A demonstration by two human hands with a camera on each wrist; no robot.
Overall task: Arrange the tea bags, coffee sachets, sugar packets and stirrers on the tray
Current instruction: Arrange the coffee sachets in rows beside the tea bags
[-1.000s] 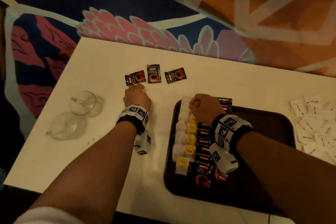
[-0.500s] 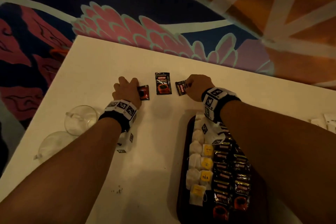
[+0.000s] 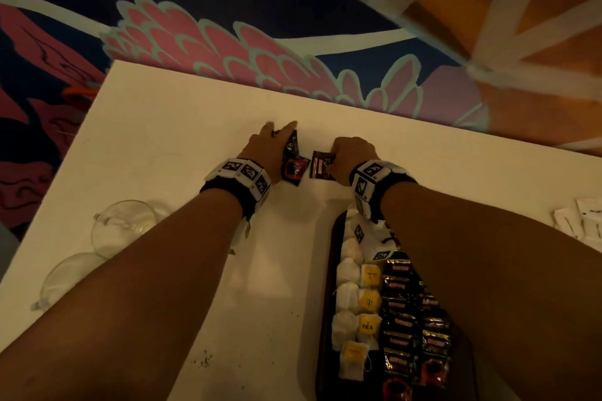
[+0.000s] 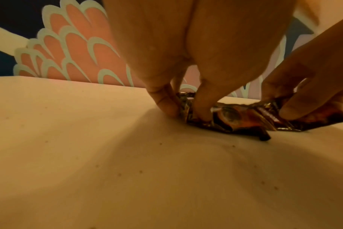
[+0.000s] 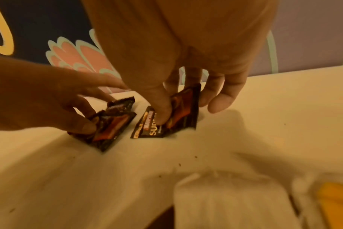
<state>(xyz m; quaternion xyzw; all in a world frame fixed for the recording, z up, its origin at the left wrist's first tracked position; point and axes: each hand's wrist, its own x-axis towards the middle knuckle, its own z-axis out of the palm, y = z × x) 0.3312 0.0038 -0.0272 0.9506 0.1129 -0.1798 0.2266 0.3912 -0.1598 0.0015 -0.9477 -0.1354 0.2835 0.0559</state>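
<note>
Two overlapping coffee sachets [image 3: 292, 163] lay on the white table [image 3: 169, 127], pinched under the left hand [image 3: 265, 150]. Just beside them a third sachet [image 3: 322, 164] sat pinched by the right hand [image 3: 353, 156], beyond the tray [image 3: 324, 319] of tea bags [image 3: 347, 296].

Hospitality setting suggested, likely hotel room or lounge; exact kind cannot be told. White table [image 3: 169, 146] seen mid-frame. Bold patterned carpet [image 3: 202, 32] seen across top of frame: pink feather shapes, navy, orange. Dark tray [image 3: 325, 319] at lower right stocked with tea bags [image 3: 347, 296] and coffee sachets [image 3: 399, 306]. Glass cups [image 3: 120, 228] noted at left, white packets [image 3: 583, 221] at right edge.
</note>
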